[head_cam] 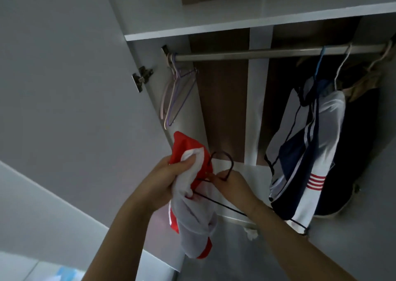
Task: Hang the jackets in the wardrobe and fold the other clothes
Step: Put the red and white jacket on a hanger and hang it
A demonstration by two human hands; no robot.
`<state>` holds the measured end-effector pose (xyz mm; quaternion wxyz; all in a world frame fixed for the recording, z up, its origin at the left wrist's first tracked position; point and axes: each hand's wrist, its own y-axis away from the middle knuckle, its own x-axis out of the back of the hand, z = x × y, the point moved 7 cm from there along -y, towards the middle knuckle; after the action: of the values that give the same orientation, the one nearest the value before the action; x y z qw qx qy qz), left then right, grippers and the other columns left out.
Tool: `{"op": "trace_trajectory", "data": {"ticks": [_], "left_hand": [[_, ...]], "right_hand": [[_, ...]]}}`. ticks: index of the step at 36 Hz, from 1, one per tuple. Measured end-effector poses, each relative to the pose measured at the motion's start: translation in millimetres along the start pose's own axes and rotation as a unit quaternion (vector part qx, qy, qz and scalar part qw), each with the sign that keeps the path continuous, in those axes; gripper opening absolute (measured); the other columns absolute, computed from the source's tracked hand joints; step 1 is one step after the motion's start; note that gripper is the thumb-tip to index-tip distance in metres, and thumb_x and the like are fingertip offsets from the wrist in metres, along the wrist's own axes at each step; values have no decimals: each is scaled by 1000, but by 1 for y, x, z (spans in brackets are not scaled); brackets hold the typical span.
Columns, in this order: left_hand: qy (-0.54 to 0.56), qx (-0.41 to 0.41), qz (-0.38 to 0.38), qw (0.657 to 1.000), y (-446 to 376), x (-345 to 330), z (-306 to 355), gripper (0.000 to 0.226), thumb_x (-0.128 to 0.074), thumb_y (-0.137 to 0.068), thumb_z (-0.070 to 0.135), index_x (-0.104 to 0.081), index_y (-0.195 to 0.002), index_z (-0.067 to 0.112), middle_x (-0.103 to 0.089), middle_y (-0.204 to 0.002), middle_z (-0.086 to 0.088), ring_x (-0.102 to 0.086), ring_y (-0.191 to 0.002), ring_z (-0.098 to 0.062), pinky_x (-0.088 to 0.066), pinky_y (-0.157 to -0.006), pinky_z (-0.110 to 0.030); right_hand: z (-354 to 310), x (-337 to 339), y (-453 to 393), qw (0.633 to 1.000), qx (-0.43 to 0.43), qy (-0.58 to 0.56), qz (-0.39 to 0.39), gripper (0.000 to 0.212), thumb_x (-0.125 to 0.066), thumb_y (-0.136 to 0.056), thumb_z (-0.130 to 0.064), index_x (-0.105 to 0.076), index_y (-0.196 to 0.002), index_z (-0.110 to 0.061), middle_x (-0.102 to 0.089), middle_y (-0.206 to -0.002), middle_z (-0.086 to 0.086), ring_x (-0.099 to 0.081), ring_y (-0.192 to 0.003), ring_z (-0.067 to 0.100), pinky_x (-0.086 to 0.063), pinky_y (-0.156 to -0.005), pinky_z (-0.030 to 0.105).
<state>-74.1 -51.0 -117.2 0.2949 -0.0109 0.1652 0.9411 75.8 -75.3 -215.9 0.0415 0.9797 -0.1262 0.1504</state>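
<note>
Both forearms enter from the bottom edge and meet just below the centre of the head view. Left hand (pixel 169 177) has its fingers curled round a bunched fold of the red-and-white jacket (pixel 192 212), which hangs limp beneath the grip. Right hand (pixel 233 188) pinches the neck of a dark wire hanger (pixel 222 169) just below its hook; the hook stands upright above the fingers, and one hanger arm runs down and to the right under the wrist. Hanger and jacket touch at the collar area, but whether the hanger sits inside the garment cannot be told. Rail (pixel 267 52) lies well above and beyond both hands, its long axis running left to right. Empty pastel hangers (pixel 175 92) hang at its left end and a navy-and-white jacket (pixel 308 147) towards its right, with a bare stretch between. Judged from this layout, the right hand is the better placed to lift the hook to that stretch.
</note>
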Motion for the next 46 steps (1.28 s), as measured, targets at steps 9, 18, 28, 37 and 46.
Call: {"op": "trace_trajectory", "data": {"ticks": [9, 18, 28, 37, 46], "left_hand": [[-607, -218, 255, 720, 22, 34, 16, 23, -56, -95, 22, -72, -112, 19, -61, -123, -1, -47, -120, -23, -22, -99, -30], [-601, -224, 154, 751, 1, 25, 7, 67, -45, -83, 65, -49, -133, 20, -61, -123, 0, -53, -115, -20, -21, -109, -33], [-427, -349, 199, 810, -19, 9, 51, 27, -53, -92, 36, -65, -98, 13, -68, -85, 2, -59, -72, 3, -43, -72, -6], [-51, -289, 291, 911, -28, 72, 77, 27, -51, -97, 40, -66, -88, 19, -72, -74, 6, -70, -73, -10, -55, -63, -21], [-23, -288, 215, 933, -4, 69, 102, 42, -53, -84, 50, -68, -101, 15, -73, -93, -10, -71, -88, -25, -59, -79, -35]], "right_hand": [[-30, 23, -8, 985, 30, -148, 79, 55, -56, -82, -60, -58, -66, -7, -51, -58, 15, -56, -57, 23, -50, -61, 35], [-48, 25, -18, 985, 40, -163, 34, 53, -55, -92, -45, -52, -45, -20, -46, -45, -3, -50, -45, 2, -44, -51, 10], [-144, 64, -23, 962, 248, 26, 114, 23, -56, -96, -26, -68, -86, -10, -65, -77, -4, -60, -74, 4, -47, -70, 11], [-63, 71, 11, 945, 287, 66, 141, 18, -58, -92, -9, -63, -104, -21, -60, -97, -2, -58, -86, 10, -52, -76, 28], [-5, -48, -78, 978, 28, 67, -194, 102, -76, -80, -37, -4, -151, -34, -51, -131, -3, -53, -117, 13, -44, -97, 21]]}}
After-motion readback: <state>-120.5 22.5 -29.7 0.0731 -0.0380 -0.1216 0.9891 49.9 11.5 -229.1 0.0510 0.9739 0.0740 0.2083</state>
